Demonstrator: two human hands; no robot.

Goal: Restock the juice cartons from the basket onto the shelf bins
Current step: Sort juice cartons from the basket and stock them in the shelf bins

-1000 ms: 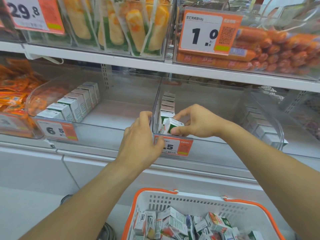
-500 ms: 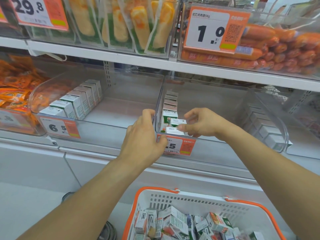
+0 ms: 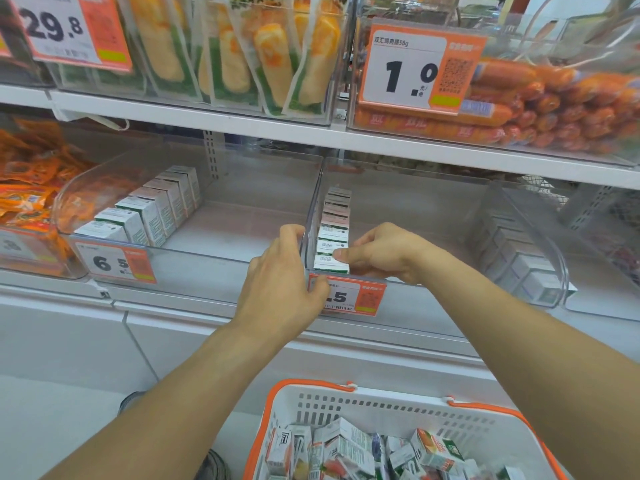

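Right hand (image 3: pixel 377 252): fingers curled, thumb tip on the top edge of the front carton (image 3: pixel 330 265), the grip pinching it at its right side. Carton stands upright at the very front of the middle bin (image 3: pixel 398 202), hard against the bin's left wall, just behind the front lip.

Left hand (image 3: pixel 284 278): fingers hooked over the wall where the left bin (image 3: pixel 221 237) and middle bin meet, thumb pressed on the price tag (image 3: pixel 356 296) at the middle bin's front. Grip closed round that corner; no carton in it.

Behind the front carton, a single-file row (image 3: pixel 334 220) of cartons runs back along the left wall, each touching the next. Rest of the middle bin's floor is bare, save for a second row (image 3: pixel 519 258) of white cartons along its right wall, seen through clear plastic.

Left bin: another row of cartons (image 3: pixel 149 209) along its left wall, tag reading 6.5 at the front.

Basket (image 3: pixel 381 407), white with orange rim, sits below between the forearms, near the lower edge of view. Loose cartons (image 3: pixel 353 452) lie jumbled in it, tilted every way.

Shelf above (image 3: pixel 242 123): bagged corn (image 3: pixel 270 50) and, right of it, red sausages (image 3: pixel 554 102) behind a 1.0 tag. Far left, orange packets (image 3: pixel 27 188).
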